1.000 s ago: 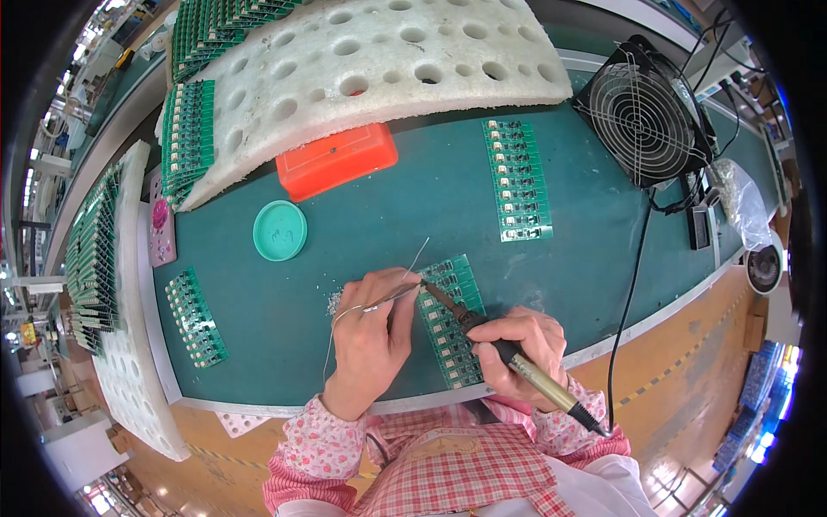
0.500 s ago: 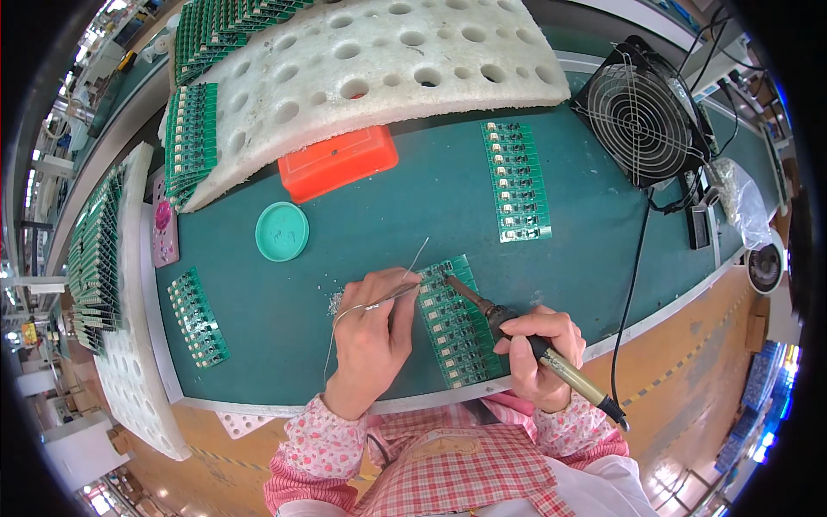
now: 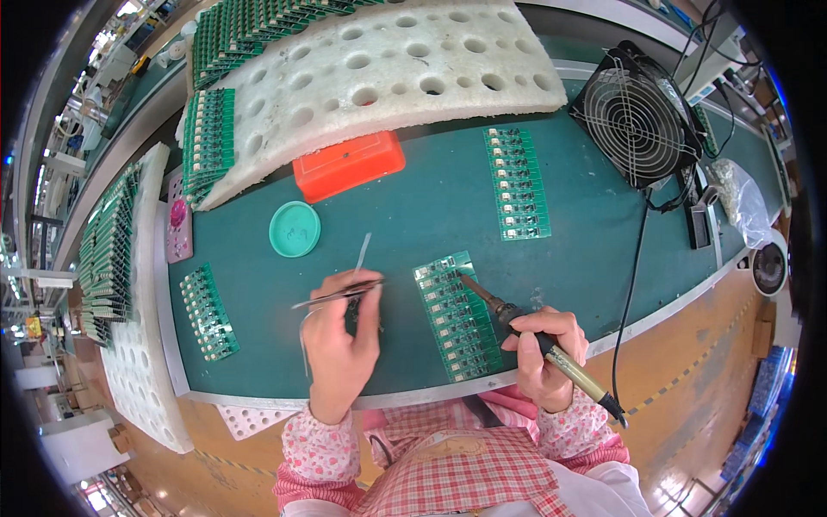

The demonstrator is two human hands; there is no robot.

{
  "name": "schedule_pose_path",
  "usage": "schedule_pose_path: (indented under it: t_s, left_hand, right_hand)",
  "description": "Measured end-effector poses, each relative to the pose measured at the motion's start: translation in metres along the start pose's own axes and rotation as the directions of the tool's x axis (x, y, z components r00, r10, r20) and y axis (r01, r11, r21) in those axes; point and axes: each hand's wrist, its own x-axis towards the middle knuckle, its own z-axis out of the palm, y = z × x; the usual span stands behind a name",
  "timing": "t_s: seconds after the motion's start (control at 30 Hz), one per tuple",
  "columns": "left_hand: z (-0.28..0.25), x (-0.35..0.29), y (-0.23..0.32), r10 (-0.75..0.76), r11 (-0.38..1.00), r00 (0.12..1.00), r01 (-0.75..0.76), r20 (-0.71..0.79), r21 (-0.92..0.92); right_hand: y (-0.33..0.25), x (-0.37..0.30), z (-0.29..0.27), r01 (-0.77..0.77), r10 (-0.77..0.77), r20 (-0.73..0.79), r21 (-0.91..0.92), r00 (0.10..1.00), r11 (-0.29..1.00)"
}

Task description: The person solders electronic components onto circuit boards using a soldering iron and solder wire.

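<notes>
A green circuit board panel (image 3: 448, 320) with several white components in a row lies at the table's near middle. My right hand (image 3: 549, 358) is closed around a soldering iron (image 3: 579, 376), whose tip reaches the upper part of this panel; whether it touches is too fine to tell. To the panel's left, my left hand (image 3: 336, 353) pinches metal tweezers (image 3: 332, 297), their points raised off the board. A thin strand of solder wire (image 3: 363, 252) sticks up past the same hand's fingers. Small dark bits beneath those fingers are mostly hidden.
Another panel (image 3: 517, 185) lies at right, a smaller one (image 3: 208, 314) at left. A teal round lid (image 3: 295, 229) and red box (image 3: 349, 165) sit near a holed white foam slab (image 3: 388, 73) bearing stacked boards (image 3: 209, 129). A fan (image 3: 633, 116) stands back right; the iron's cord (image 3: 633, 293) hangs over the edge.
My left hand has moved left, away from the panel, with the tweezers and solder wire, and the tweezers have turned. My right hand and the iron have barely shifted. The whole view has moved slightly.
</notes>
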Motion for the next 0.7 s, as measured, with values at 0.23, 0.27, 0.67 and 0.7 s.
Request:
schedule_pose_path:
  t_s: [0.23,0.27,0.67,0.7]
  left_hand:
    - [-0.015,-0.015,-0.014,-0.025,0.990,0.999,0.030,-0.037,0.139]
    - [-0.015,-0.015,-0.015,0.021,0.985,0.999,-0.015,-0.030,0.170]
    - [-0.007,-0.012,-0.021,0.126,0.971,0.992,-0.123,-0.003,0.205]
    - [-0.006,-0.012,-0.022,0.125,0.971,0.992,-0.122,-0.002,0.206]
  right_hand:
    - [-0.002,0.019,0.012,0.247,-0.201,0.178,-0.293,0.963,0.924]
    - [-0.004,0.019,0.014,0.236,-0.162,0.240,-0.324,0.957,0.916]
    - [-0.007,0.019,0.016,0.170,-0.085,0.254,-0.332,0.964,0.928]
    - [-0.006,0.020,0.016,0.169,-0.085,0.254,-0.331,0.964,0.928]
